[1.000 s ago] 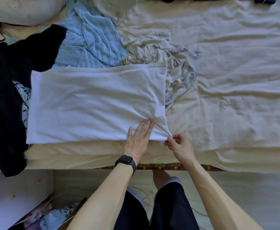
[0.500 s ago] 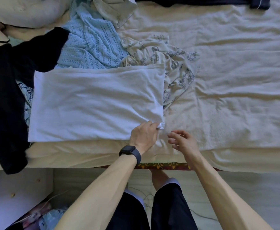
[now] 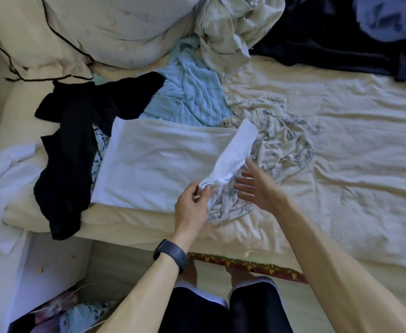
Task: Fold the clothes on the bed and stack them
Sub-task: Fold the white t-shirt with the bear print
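Reference landmark: the white garment (image 3: 154, 164), which lies flat on the bed (image 3: 355, 193), along its near edge.

1. Left hand (image 3: 191, 210): I read it at the near right corner of the white garment, thumb and fingertips pinched on that corner. The right edge of the garment is raised off the bed and bunched into a twisted strip that runs up and away from the pinch. A dark watch (image 3: 170, 254) sits on this wrist.
2. Right hand (image 3: 259, 188): I read it just right of the raised strip, released, fingers straight and spread, grasping nothing. It hovers over the patterned garment (image 3: 291, 140), which lies crumpled against the right side of the white garment and partly under its raised edge.
3. Left of the white garment: a black garment (image 3: 67, 159), draped over the bed's near edge.
4. Beyond the white garment: a light blue knit (image 3: 192, 97), unfolded.
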`<control>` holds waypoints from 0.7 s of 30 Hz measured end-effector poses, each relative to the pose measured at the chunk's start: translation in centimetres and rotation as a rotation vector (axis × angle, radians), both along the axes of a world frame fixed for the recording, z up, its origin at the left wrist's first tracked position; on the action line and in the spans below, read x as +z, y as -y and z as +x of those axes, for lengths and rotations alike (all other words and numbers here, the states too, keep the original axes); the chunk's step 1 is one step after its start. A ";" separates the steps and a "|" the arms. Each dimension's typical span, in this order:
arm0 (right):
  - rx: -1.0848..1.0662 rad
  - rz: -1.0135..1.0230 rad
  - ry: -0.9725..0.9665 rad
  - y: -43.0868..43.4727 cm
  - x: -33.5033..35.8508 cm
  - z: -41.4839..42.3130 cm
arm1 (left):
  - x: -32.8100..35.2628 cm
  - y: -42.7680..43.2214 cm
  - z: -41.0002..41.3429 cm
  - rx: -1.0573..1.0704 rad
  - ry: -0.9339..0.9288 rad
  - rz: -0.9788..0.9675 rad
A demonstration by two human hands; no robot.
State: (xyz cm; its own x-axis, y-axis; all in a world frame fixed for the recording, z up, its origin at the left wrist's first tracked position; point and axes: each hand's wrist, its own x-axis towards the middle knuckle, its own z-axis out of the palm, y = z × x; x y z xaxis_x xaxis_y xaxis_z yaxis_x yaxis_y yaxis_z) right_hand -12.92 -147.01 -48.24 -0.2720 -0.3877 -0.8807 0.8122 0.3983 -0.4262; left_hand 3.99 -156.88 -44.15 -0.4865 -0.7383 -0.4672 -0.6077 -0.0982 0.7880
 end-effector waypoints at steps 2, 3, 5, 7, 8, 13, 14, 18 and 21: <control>0.036 -0.031 0.009 1.6 0.0 -0.9 | 0.5 -0.1 0.2 -0.147 0.029 -0.077; 0.051 -0.030 0.000 2.3 -0.1 -1.4 | 0.6 -0.3 0.2 -0.259 0.043 -0.148; 0.089 0.052 -0.081 3.4 -0.6 -2.5 | 0.7 -1.1 0.2 -0.523 0.068 -0.321; 0.163 0.176 -0.228 3.8 -1.4 -3.5 | 0.5 -2.2 0.1 -0.743 0.052 -0.502; 0.201 0.233 -0.299 3.9 -1.9 -4.0 | 0.3 -2.7 -0.1 -0.833 0.046 -0.577; 0.494 0.387 -0.509 3.2 -3.8 -5.2 | -0.7 -4.5 -1.2 -1.045 0.117 -0.725; 0.555 0.388 -0.553 3.1 -4.2 -5.2 | -1.0 -4.7 -1.4 -1.063 0.135 -0.689; 0.539 0.405 -0.624 2.7 -5.6 -5.3 | -1.7 -5.1 -1.3 -1.031 0.138 -0.630; 0.191 0.330 -0.459 1.6 -6.2 -5.6 | -2.1 -5.4 -0.9 -0.943 0.091 -0.579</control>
